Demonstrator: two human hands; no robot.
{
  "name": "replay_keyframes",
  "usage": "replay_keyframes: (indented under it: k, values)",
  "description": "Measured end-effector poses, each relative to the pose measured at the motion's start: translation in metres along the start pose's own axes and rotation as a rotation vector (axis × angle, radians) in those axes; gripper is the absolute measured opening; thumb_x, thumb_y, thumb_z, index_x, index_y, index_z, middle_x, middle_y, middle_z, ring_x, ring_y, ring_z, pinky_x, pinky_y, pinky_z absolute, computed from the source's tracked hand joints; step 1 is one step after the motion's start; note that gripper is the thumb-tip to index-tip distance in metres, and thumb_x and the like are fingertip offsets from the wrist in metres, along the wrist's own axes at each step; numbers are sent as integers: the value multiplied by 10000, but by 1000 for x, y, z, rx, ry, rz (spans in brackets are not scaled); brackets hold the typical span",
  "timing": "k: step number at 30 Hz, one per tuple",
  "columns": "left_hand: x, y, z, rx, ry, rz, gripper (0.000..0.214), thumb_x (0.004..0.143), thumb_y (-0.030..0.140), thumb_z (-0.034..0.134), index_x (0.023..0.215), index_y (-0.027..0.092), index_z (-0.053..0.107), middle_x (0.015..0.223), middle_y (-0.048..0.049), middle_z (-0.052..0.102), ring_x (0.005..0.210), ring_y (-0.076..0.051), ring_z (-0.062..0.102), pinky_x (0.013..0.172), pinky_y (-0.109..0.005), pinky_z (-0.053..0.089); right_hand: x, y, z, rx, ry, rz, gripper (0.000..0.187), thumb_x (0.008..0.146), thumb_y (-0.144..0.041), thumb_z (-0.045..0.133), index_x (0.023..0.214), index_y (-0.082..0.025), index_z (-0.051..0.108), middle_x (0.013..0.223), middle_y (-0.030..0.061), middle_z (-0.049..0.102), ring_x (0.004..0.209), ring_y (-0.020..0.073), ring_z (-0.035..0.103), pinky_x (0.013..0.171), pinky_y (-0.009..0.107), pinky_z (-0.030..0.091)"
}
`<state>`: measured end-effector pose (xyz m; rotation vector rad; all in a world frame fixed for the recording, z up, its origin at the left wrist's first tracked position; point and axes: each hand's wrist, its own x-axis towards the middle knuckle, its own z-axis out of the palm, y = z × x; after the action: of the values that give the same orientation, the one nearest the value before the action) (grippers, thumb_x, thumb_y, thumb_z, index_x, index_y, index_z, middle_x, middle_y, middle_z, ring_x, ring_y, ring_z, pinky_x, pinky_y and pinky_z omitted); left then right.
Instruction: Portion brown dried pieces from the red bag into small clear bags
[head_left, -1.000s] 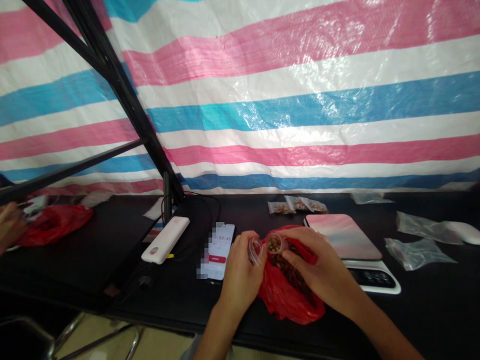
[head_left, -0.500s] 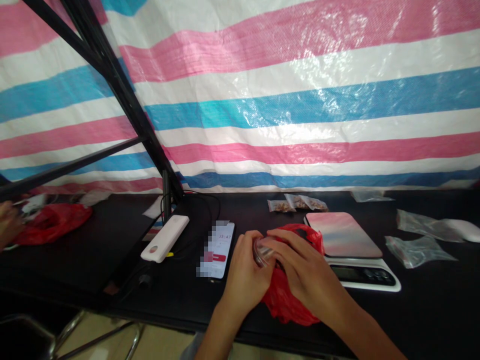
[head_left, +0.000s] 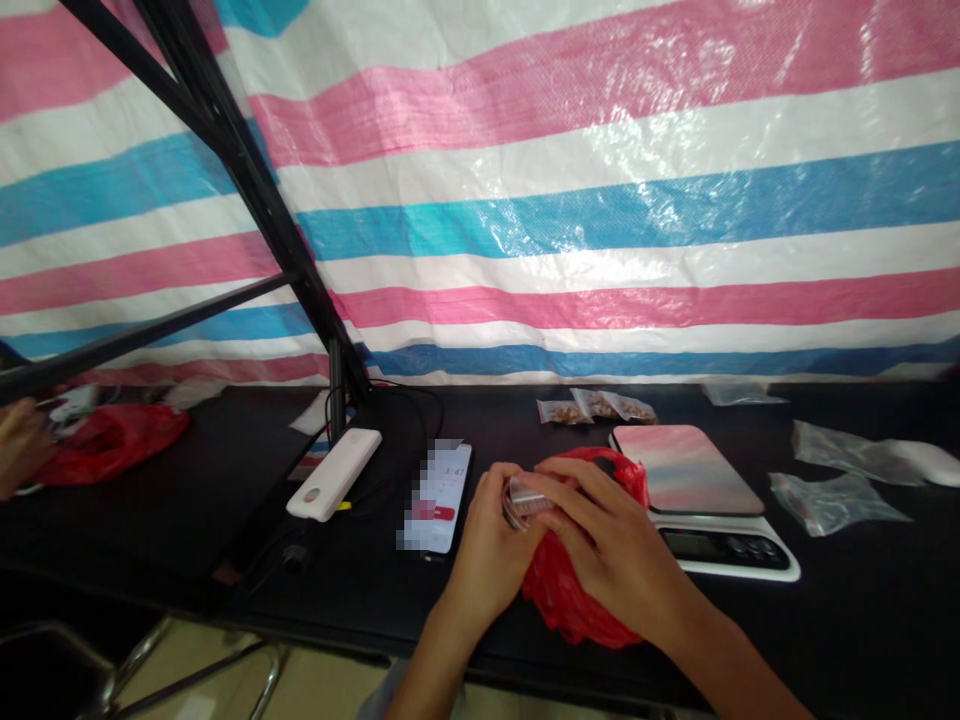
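Observation:
My left hand (head_left: 491, 545) and my right hand (head_left: 600, 530) come together over a red plastic bag (head_left: 574, 600) on the black table. Between them is a small clear plastic bag (head_left: 525, 495), its upper edge showing above the fingers. Curled fingers of the left hand grip its left side, while the right hand's bent fingers press on it from the right. What the small bag holds is mostly hidden by the hands. Just right of the red bag stands a digital scale (head_left: 694, 470) with a pinkish top plate and a dark display.
Several filled small bags (head_left: 600, 405) lie behind the scale. Flat clear bags (head_left: 836, 500) and a white object (head_left: 934, 462) are at the right. A phone (head_left: 442, 500) and a white power bank (head_left: 335, 475) lie left. Another person's hand (head_left: 21, 445) is by a red bag (head_left: 127, 440).
The clear bag's upper edge has shifted slightly between my fingers and shows a bit more plainly. Both hands stay nearly in place; the view has moved a little.

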<state>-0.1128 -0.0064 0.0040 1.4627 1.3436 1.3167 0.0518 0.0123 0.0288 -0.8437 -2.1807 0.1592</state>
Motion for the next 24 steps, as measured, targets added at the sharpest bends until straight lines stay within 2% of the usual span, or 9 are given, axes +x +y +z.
replay_keyframes:
  k: [6, 10, 13, 15, 18, 22, 24]
  values:
    - [1, 3, 1, 8, -5, 27, 179, 873, 235, 671, 1032, 214, 590, 996, -33, 645, 923, -183, 627, 827, -294, 493, 2, -4, -1, 62, 8, -67, 489, 935, -25, 429, 1268, -272, 687, 1325, 62, 695, 1220, 205, 652, 1046, 392, 541]
    - [3, 6, 2, 11, -10, 19, 141, 878, 252, 666, 978, 217, 574, 903, -5, 619, 826, -161, 602, 756, -272, 477, 3, 0, -3, 51, 151, -37, 433, 957, -83, 514, 1300, -295, 671, 1318, 60, 691, 1195, 206, 661, 1025, 378, 548]
    - [4, 8, 1, 73, 66, 28, 137, 897, 274, 635, 895, 227, 506, 797, 37, 539, 721, -135, 547, 674, -248, 431, 3, 8, -15, 37, 231, 9, 360, 950, -134, 589, 1264, -283, 678, 1256, 67, 706, 1155, 215, 671, 1007, 375, 552]
    - [4, 10, -1, 146, 157, 29, 165, 911, 285, 608, 863, 236, 457, 746, 59, 471, 661, -124, 495, 625, -240, 389, 3, 15, -25, 38, 190, 17, 332, 946, -150, 609, 1240, -285, 679, 1221, 61, 714, 1131, 214, 677, 993, 369, 553]
    - [0, 14, -9, 230, 249, 22, 196, 921, 299, 586, 842, 245, 416, 715, 71, 417, 618, -119, 458, 590, -242, 352, -1, 25, -39, 13, 51, 11, 299, 958, -165, 595, 1203, -307, 689, 1224, 47, 715, 1120, 219, 679, 984, 385, 545]
    - [-12, 21, -19, 292, 227, 17, 204, 933, 318, 568, 829, 249, 407, 687, 82, 399, 567, -110, 438, 564, -246, 329, -10, 30, -44, -93, -178, 14, 307, 928, -117, 579, 1142, -299, 704, 1198, 39, 731, 1097, 245, 675, 968, 441, 517]
    - [-17, 20, -20, 334, 203, 11, 196, 934, 316, 562, 829, 248, 411, 711, 74, 419, 598, -117, 458, 592, -252, 346, -13, 30, -42, -155, -245, 36, 323, 885, -94, 612, 1133, -280, 704, 1161, 44, 745, 1074, 265, 670, 970, 474, 485]
